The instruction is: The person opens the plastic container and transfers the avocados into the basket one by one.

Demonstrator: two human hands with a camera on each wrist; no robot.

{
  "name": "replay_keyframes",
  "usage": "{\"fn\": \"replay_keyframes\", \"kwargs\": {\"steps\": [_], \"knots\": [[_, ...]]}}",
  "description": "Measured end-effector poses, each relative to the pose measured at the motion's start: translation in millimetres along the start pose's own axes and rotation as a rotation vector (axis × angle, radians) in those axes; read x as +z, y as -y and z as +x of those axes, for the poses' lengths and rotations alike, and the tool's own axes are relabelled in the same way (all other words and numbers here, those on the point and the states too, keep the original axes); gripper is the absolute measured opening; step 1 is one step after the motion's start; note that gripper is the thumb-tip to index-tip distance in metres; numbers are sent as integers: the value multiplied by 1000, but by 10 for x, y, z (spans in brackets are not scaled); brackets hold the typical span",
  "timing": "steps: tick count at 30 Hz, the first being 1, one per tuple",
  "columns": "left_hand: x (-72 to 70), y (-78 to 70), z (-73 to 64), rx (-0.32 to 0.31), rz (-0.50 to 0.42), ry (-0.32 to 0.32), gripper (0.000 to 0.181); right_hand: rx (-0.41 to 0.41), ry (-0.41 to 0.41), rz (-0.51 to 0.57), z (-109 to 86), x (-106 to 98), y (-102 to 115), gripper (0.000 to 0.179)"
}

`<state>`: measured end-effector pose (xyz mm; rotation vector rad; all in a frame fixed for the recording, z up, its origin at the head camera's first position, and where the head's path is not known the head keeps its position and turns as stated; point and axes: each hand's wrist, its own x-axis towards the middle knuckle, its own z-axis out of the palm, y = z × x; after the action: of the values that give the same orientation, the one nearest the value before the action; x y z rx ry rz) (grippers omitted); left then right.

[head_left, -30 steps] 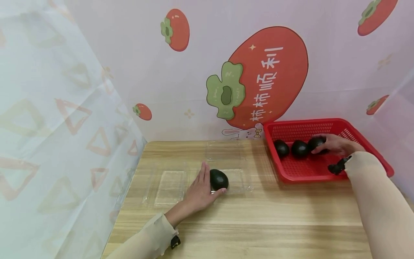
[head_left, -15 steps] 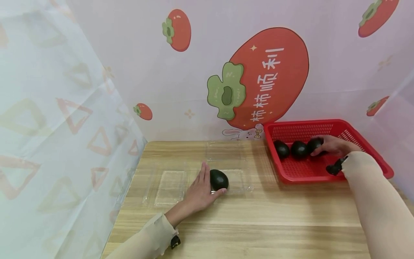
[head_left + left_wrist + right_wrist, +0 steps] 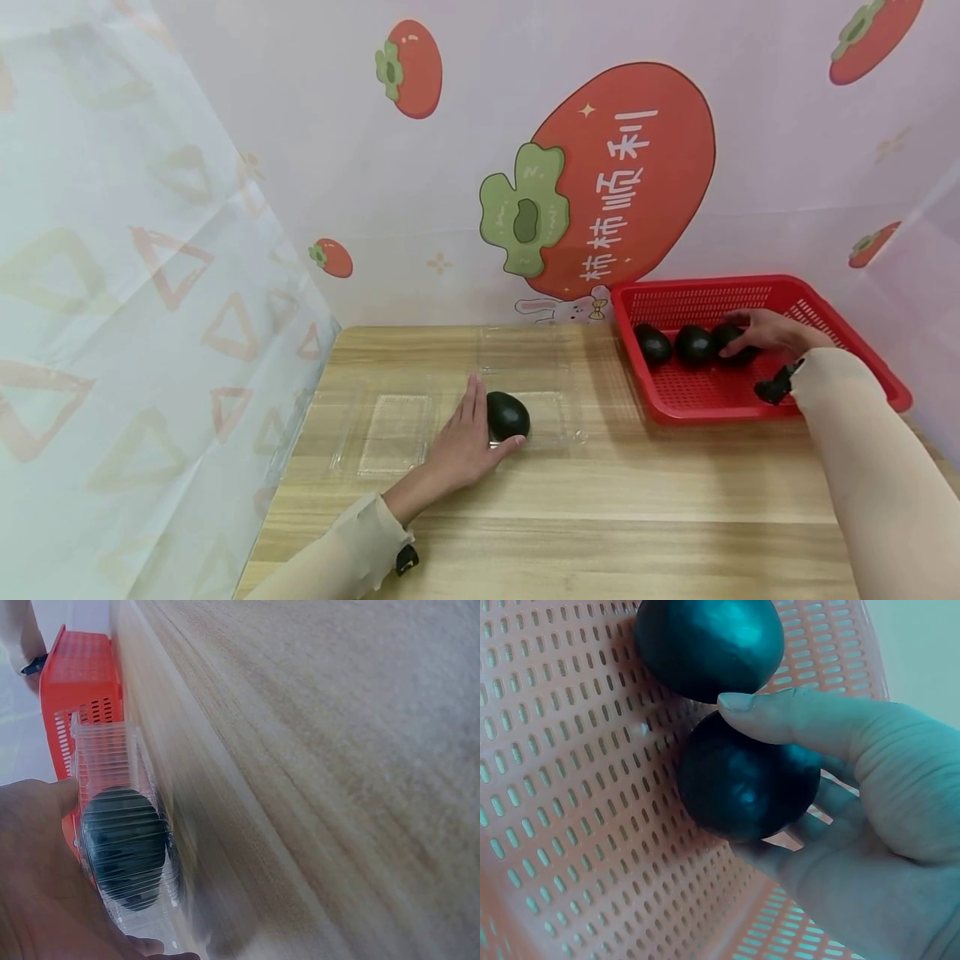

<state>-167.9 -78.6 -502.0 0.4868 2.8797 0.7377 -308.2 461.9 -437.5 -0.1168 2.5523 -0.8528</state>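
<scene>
My left hand lies along the left side of a clear plastic container, its fingers straight and thumb spread. Inside that container sits a dark avocado; the left wrist view shows the avocado through the ribbed clear wall, beside the palm. Over in the red basket, my right hand grips an avocado. In the right wrist view, thumb and fingers curl round this avocado, low over the perforated floor. A second avocado lies right beside it.
Two more avocados, one in the middle and one at the left wall, lie in the basket. Another clear container is left of my left hand. A printed cloth backdrop rises behind the wooden table.
My right hand and the avocado it grips have shifted slightly left and down in the basket. The left hand has stayed in place at the container.
</scene>
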Motion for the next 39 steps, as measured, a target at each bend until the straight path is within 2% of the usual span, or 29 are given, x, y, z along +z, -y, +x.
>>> {"fn": "replay_keyframes", "kwargs": {"steps": [17,25,33,39], "knots": [[10,8,-3,1,-4,2,114,-33,-18,-12,-93,-88,87,92],[15,12,-7,-3,-8,10,115,-32,-27,42,-136,-125,144,94],[5,3,-7,-12,-3,22,115,-41,-43,-19,-174,-137,211,92],[10,9,-5,-7,-18,10,114,-58,-45,7,-165,-140,299,91]]}}
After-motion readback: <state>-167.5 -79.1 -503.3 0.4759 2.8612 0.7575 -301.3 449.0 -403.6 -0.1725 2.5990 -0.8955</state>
